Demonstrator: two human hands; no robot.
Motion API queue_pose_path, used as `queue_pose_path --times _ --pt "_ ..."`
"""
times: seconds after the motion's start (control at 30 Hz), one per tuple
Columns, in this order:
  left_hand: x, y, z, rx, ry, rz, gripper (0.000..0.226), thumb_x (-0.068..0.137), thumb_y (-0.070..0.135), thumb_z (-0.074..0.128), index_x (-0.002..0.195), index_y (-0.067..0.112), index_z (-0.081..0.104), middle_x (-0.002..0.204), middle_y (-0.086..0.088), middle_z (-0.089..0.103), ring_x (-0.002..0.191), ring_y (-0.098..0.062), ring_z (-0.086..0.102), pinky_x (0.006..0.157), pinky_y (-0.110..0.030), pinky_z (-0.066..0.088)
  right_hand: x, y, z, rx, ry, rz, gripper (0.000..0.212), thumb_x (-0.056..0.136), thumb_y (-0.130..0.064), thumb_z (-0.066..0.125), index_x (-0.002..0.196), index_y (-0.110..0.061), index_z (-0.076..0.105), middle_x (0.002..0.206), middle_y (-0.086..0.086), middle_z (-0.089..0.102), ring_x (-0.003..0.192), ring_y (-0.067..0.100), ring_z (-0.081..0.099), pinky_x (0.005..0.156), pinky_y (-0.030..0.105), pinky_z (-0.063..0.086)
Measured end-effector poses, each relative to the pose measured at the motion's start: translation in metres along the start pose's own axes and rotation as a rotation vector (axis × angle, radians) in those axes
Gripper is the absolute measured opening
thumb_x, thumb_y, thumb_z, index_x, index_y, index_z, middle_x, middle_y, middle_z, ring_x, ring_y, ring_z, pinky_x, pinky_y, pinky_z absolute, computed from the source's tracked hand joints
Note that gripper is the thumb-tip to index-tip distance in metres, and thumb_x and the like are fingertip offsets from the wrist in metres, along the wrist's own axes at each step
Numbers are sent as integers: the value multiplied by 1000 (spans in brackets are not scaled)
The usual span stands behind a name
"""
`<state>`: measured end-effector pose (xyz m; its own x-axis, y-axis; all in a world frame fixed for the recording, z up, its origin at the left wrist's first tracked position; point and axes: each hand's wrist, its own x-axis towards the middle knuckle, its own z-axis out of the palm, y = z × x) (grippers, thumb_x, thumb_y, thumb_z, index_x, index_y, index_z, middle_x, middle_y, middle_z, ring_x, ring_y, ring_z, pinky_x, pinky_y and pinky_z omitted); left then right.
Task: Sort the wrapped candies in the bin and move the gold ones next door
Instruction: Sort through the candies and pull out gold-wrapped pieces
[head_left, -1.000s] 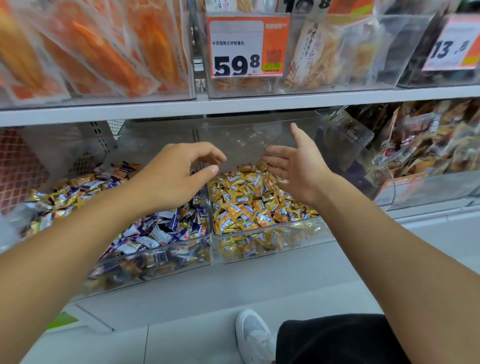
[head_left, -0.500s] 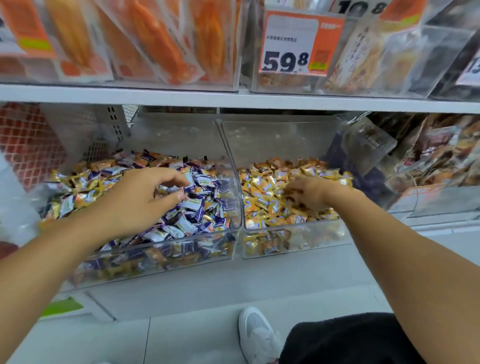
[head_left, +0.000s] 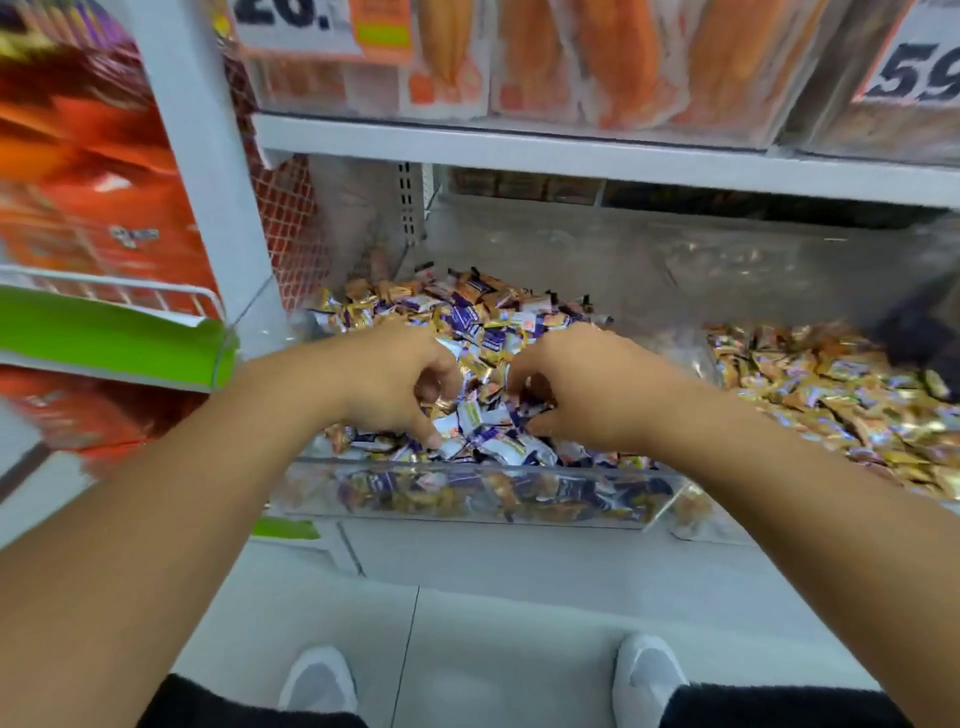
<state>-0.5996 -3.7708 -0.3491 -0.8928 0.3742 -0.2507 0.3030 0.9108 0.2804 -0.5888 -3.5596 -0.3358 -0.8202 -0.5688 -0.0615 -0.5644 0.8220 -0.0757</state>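
A clear bin (head_left: 467, 466) on the lower shelf holds a mix of purple-and-white candies (head_left: 493, 340) and gold ones (head_left: 363, 312). Both hands are down in its front half, close together. My left hand (head_left: 389, 384) has its fingers curled and pinches a gold candy (head_left: 444, 401) at the fingertips. My right hand (head_left: 582, 384) curls its fingers and thumb round candies in the pile; which ones is hidden. The neighbouring bin on the right is filled with gold candies (head_left: 831, 395).
An upper shelf (head_left: 571, 150) carries orange snack packets and price tags (head_left: 919, 67). A white post (head_left: 208, 182) and a rack with a green strip (head_left: 104, 338) stand on the left. My shoes (head_left: 319, 680) are on the grey floor.
My right hand left the gold bin and moved left into the mixed bin beside my left hand. The view swung left, and both hands dug lower into the pile.
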Motion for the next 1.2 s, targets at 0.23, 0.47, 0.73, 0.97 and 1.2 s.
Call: queue_pose_path --times 0.23,0.47,0.73,0.97,1.2 --pt "6 -33 9 -62 149 -55 60 65 19 93 114 31 60 97 9 55 73 -8 55 68 -31 52 44 20 -9 149 152 27 29 74 -12 78 94 -28 63 81 -7 61 70 13 56 63 33 47" --pt "19 -27 11 -65 143 168 32 78 40 82 107 31 73 97 17 60 75 17 50 67 -16 36 69 10 1 -95 -118 -82 49 83 -15 74 125 -39 67 116 -3 65 103 24 61 75 33 49" --pt "22 -20 28 -147 261 131 17 98 22 52 84 15 58 85 3 55 78 -18 54 70 -37 46 58 16 -9 34 126 -8 19 96 -29 63 86 -13 64 80 7 67 73 27 60 68 37 51" --pt "24 -18 17 -276 368 -11 29 100 23 48 74 11 51 67 -5 53 59 -17 44 58 -34 38 46 11 -12 902 144 315 21 95 -14 51 80 -3 62 67 13 49 59 22 46 55 34 41" --pt "23 -16 25 -206 251 44 23 81 38 80 73 22 65 73 -1 66 66 -15 59 60 -28 45 61 5 10 331 85 110 21 79 -41 81 75 -21 75 67 -8 66 56 0 56 53 19 45"
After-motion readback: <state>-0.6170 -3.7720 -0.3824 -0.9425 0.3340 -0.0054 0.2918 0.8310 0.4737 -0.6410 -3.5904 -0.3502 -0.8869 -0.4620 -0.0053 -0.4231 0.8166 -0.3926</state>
